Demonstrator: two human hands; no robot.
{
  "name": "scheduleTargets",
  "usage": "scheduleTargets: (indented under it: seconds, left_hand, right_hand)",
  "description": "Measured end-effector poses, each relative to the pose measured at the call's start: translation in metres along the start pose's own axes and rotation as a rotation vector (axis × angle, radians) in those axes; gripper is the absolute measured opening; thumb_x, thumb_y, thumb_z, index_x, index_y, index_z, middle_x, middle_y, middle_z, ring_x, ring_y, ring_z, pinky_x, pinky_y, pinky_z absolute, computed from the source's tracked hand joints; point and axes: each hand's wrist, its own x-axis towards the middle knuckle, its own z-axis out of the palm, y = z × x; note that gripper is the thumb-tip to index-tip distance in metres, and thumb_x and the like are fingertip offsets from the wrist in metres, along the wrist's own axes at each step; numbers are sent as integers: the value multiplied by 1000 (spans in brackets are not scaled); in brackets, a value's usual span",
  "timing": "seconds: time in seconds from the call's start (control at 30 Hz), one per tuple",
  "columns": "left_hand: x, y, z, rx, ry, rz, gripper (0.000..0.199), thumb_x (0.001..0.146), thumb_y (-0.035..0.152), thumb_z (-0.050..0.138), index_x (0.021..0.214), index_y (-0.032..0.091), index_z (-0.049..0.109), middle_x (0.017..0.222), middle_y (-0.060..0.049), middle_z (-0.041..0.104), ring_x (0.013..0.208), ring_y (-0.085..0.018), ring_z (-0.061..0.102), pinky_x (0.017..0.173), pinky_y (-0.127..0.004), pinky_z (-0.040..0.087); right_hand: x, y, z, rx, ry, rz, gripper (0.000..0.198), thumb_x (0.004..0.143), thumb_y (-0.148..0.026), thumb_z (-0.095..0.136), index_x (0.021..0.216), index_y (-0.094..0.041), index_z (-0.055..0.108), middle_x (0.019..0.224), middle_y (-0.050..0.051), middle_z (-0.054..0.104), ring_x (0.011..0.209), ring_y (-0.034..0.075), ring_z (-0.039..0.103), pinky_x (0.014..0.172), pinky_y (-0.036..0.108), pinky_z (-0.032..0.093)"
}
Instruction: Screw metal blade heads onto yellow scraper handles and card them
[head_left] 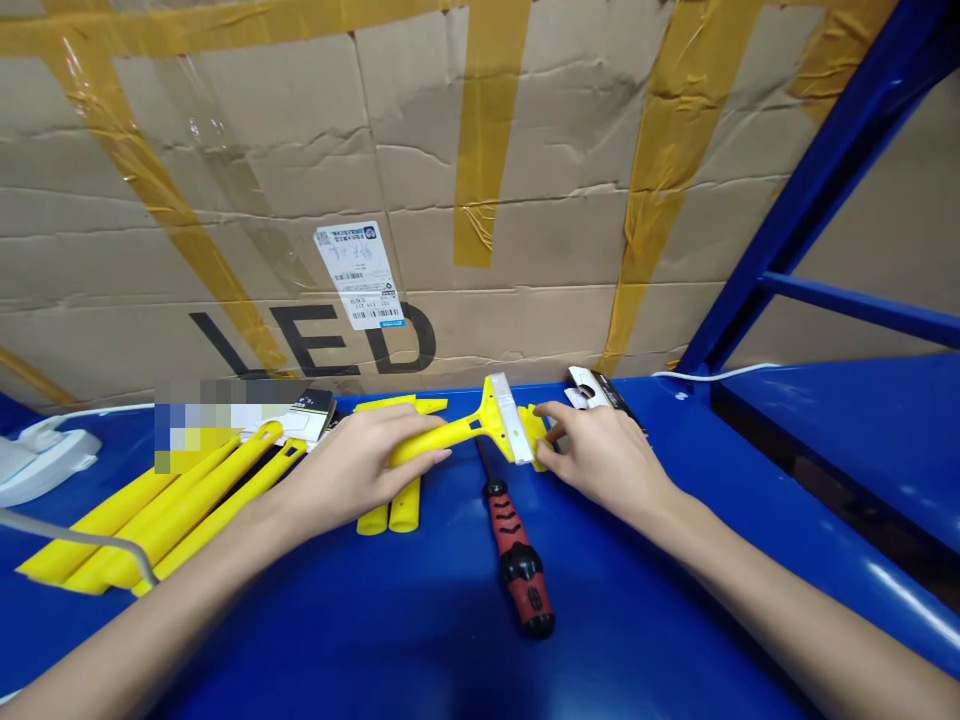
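A yellow scraper (486, 420) with a silver metal strip across its head lies in my left hand (367, 455), whose fingers and thumb close around the handle. At the scraper's head, my right hand (600, 455) pinches a small yellow plastic piece (536, 440) beside the strip; whether the two parts are joined I cannot tell. Below them rests a red and black screwdriver (521, 560) on the blue surface, its shaft passing under the scraper head. Yellow handles (405, 510) lie under and behind my left hand, partly hidden by it.
Several long yellow handles (172, 510) lie at the left beside black and white packaging (307, 410). More packaging (596, 390) sits behind my right hand. A white device (45, 460) stands far left. A taped cardboard box (547, 220) and a blue frame post (795, 190) bound the blue surface (360, 640).
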Motion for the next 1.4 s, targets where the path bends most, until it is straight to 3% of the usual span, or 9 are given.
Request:
scheduleTargets:
  seconds: [0.13,0.23,0.4,0.5,0.63,0.77,0.9,1.13,1.4]
  left_hand:
    - [-1,0,1,6,8,27,40,98,44,53,126,20,68,121,-10,73,107,-25,69,95,-39,54]
    - [-1,1,2,12,17,45,39,98,44,54,125,19,69,120,-9,73,109,-26,68,96,-39,53]
    - [-2,2,3,-12,9,69,36,99,42,54,122,19,68,116,-7,74,105,-24,69,95,-38,54]
    - [-2,3,4,-13,12,65,36,99,41,54,123,19,68,117,-8,74,106,-24,69,96,-39,53]
    - [-1,4,4,-21,6,75,35,99,41,54,123,19,68,117,-8,74,107,-24,69,95,-38,54]
    - [0,6,4,-28,-4,78,33,98,40,55,120,19,69,116,-7,75,104,-23,70,92,-37,55]
    - [-1,7,4,-39,-19,76,32,98,39,55,120,20,69,116,-6,75,103,-23,71,92,-37,55]
    - [-3,5,4,-36,22,84,31,98,39,56,119,20,69,114,-5,76,102,-22,70,91,-36,55]
    - [-3,4,4,-40,20,80,31,98,39,56,119,20,68,114,-6,75,103,-22,70,91,-37,55]
  right_hand:
    - [-2,-5,-4,-180,23,-111,40,88,-23,52,125,-22,68,81,8,78,72,27,73,54,31,37]
    - [-3,-7,-7,-238,5,-165,28,87,-17,50,95,-19,76,75,9,75,67,26,72,52,31,31]
    - [-2,-5,-4,-184,35,-169,27,91,-24,50,78,-16,73,78,12,74,72,26,71,58,32,39]
    - [-1,2,-2,120,157,-85,20,90,-23,56,101,-17,72,81,9,75,69,23,70,63,32,45]
    - [-2,10,-6,854,221,169,63,77,-26,76,136,-21,53,78,2,73,55,16,64,57,29,50]
    - [-6,14,-13,1324,75,302,55,61,-25,88,109,-19,63,64,-4,67,50,9,56,49,20,47]
    - [-8,13,-15,1552,-32,326,27,65,-23,86,69,-16,60,53,-6,55,46,3,47,44,12,39]
    - [-6,14,-16,1721,-15,496,19,75,-22,78,77,-18,59,78,5,74,66,13,71,60,19,57]
    - [-7,19,-9,1692,29,341,26,68,-30,88,77,-21,65,79,0,69,73,12,66,70,23,55]
